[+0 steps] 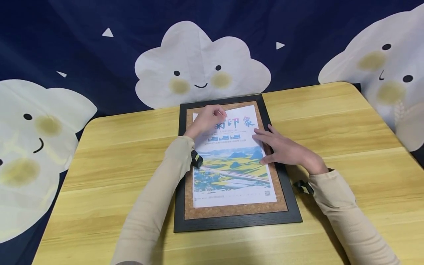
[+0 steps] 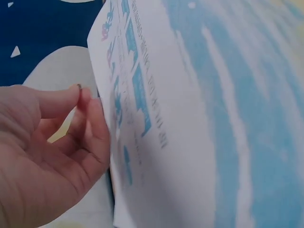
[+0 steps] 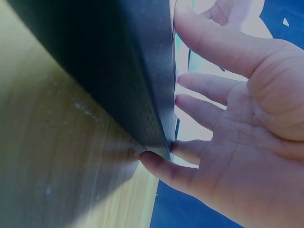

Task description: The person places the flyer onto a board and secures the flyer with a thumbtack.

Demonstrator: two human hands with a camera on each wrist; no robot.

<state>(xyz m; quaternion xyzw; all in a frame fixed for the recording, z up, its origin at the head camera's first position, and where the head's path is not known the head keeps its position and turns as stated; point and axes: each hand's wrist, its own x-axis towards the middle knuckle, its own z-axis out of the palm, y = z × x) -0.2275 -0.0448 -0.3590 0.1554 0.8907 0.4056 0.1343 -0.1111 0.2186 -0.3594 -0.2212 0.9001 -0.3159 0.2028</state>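
Observation:
A printed poster (image 1: 232, 162) with blue characters and a yellow-and-blue landscape lies on a cork board (image 1: 232, 212) with a black frame (image 1: 238, 226). Near the poster's top, my left hand (image 1: 208, 118) pinches a tiny dark pin (image 2: 79, 86) between thumb and fingertips; most of it is hidden by the fingers. My right hand (image 1: 285, 149) is spread over the board's right side, its fingers extended. In the right wrist view, fingertips (image 3: 184, 100) rest along the frame and the little finger reaches its outer edge.
The board lies on a wooden table (image 1: 126, 147), near its back edge. Behind hangs a dark blue cloth (image 1: 82, 22) with smiling clouds (image 1: 198, 62). Dark wrist devices sit at the left cuff (image 1: 196, 159) and right cuff (image 1: 303, 186).

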